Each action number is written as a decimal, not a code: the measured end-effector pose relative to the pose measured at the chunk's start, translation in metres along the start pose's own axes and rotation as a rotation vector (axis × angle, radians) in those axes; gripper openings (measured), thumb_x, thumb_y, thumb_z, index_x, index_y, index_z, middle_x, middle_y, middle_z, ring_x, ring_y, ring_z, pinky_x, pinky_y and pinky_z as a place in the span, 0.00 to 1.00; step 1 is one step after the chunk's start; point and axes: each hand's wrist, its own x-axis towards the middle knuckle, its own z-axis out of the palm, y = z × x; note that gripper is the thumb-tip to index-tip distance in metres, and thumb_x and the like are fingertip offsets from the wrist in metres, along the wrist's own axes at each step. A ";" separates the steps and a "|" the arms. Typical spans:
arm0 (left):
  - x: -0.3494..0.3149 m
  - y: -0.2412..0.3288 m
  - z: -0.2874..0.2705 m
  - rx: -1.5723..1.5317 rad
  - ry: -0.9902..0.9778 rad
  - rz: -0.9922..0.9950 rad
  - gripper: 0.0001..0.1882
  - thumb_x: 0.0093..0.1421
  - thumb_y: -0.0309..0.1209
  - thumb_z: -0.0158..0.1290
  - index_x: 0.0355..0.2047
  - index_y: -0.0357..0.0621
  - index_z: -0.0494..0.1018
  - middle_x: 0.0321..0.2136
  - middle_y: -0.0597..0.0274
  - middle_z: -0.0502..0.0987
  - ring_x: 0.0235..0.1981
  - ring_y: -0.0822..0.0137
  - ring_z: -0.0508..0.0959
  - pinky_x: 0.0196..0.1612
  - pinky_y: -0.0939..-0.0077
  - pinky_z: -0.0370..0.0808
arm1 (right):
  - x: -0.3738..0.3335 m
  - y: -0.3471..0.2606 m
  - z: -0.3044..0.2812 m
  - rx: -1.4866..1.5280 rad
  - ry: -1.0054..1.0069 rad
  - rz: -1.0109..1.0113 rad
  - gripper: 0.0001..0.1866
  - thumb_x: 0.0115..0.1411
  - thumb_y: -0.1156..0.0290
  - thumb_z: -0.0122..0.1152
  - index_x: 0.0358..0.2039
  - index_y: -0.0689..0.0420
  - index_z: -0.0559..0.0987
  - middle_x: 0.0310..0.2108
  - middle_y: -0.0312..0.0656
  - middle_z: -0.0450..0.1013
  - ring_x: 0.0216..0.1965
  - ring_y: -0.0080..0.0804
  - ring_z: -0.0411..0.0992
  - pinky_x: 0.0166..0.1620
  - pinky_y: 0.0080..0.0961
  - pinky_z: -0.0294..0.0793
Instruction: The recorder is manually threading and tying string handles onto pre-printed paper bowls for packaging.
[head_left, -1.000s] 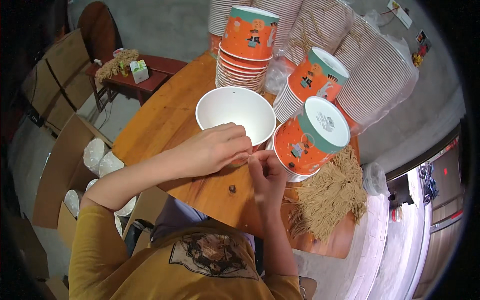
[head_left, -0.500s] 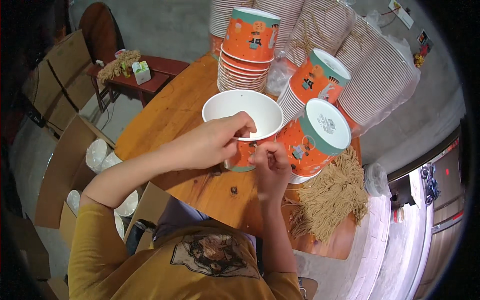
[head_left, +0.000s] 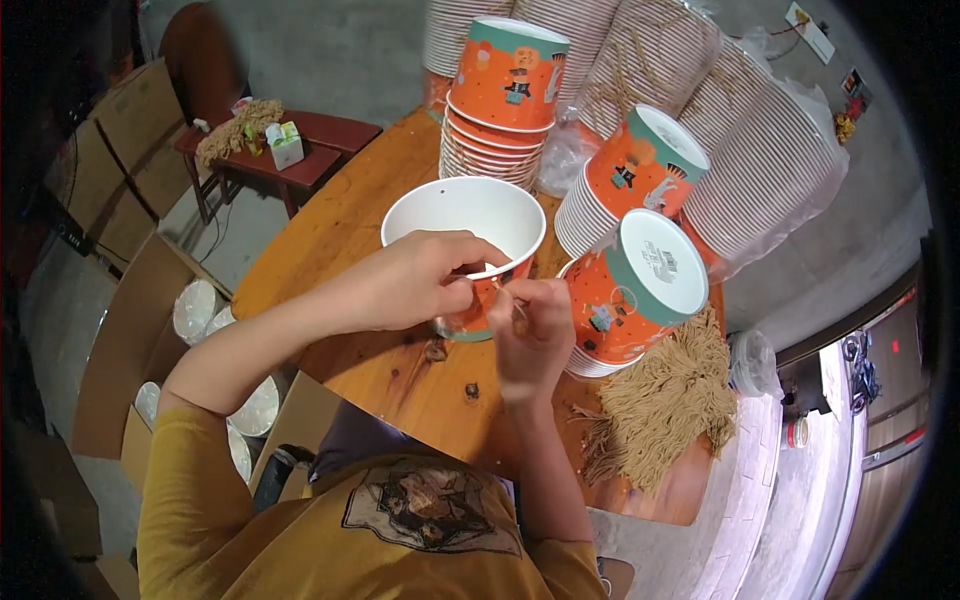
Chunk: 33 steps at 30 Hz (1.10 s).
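An orange paper bucket (head_left: 470,318) with a white inside and a green band at its base stands upright on the wooden table (head_left: 400,375). My left hand (head_left: 425,280) grips its near rim, fingers over the edge inside and thumb against the outer wall. Just outside that rim my right hand (head_left: 532,335) is closed in a pinch on what looks like a thin cord, its pale tip showing at the bucket wall. To the right lies a heap of tan cords (head_left: 672,410). Upturned orange buckets (head_left: 640,285) in a stack touch or nearly touch the right hand's far side.
More nested orange buckets (head_left: 510,75) rise at the back, some with cords round them. Tall stacks in clear plastic (head_left: 770,150) lean by the wall. At lower left is an open cardboard box (head_left: 125,350) with white-lined buckets. A low red bench (head_left: 320,165) holds more cord.
The bucket has shifted slightly left, and the left hand with it. My right hand has moved slightly up and left, closer to the left thumb.
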 end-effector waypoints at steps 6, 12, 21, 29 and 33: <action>0.001 0.000 0.000 -0.049 -0.052 -0.077 0.19 0.56 0.25 0.49 0.49 0.35 0.72 0.35 0.48 0.79 0.37 0.57 0.80 0.41 0.67 0.76 | -0.001 0.001 0.002 -0.074 0.013 0.012 0.09 0.50 0.76 0.63 0.32 0.52 0.73 0.27 0.38 0.67 0.27 0.32 0.71 0.29 0.27 0.71; 0.006 -0.010 0.001 -0.356 -0.156 -0.247 0.14 0.61 0.28 0.49 0.46 0.36 0.73 0.34 0.59 0.78 0.36 0.70 0.77 0.41 0.73 0.75 | -0.001 0.003 0.001 -0.093 0.002 0.027 0.08 0.52 0.76 0.62 0.31 0.53 0.73 0.27 0.38 0.67 0.27 0.31 0.70 0.28 0.27 0.71; 0.016 -0.030 0.014 -0.352 -0.230 -0.273 0.10 0.66 0.32 0.47 0.39 0.38 0.72 0.33 0.66 0.76 0.35 0.75 0.72 0.41 0.77 0.71 | -0.011 0.011 -0.001 0.030 -0.080 0.124 0.07 0.54 0.79 0.61 0.31 0.57 0.72 0.30 0.40 0.68 0.30 0.33 0.71 0.34 0.28 0.71; 0.016 -0.016 0.016 0.050 -0.220 -0.261 0.08 0.66 0.33 0.43 0.35 0.41 0.66 0.27 0.55 0.73 0.30 0.63 0.74 0.36 0.68 0.71 | -0.011 0.015 -0.010 0.066 -0.221 0.254 0.06 0.57 0.77 0.61 0.34 0.58 0.73 0.31 0.39 0.71 0.28 0.30 0.71 0.31 0.26 0.72; 0.012 -0.028 0.005 0.219 -0.065 -0.151 0.12 0.63 0.36 0.43 0.36 0.37 0.67 0.30 0.46 0.75 0.35 0.47 0.75 0.40 0.58 0.70 | 0.000 0.020 -0.028 0.092 -0.240 0.332 0.05 0.62 0.74 0.58 0.38 0.58 0.75 0.28 0.37 0.73 0.25 0.21 0.69 0.29 0.21 0.70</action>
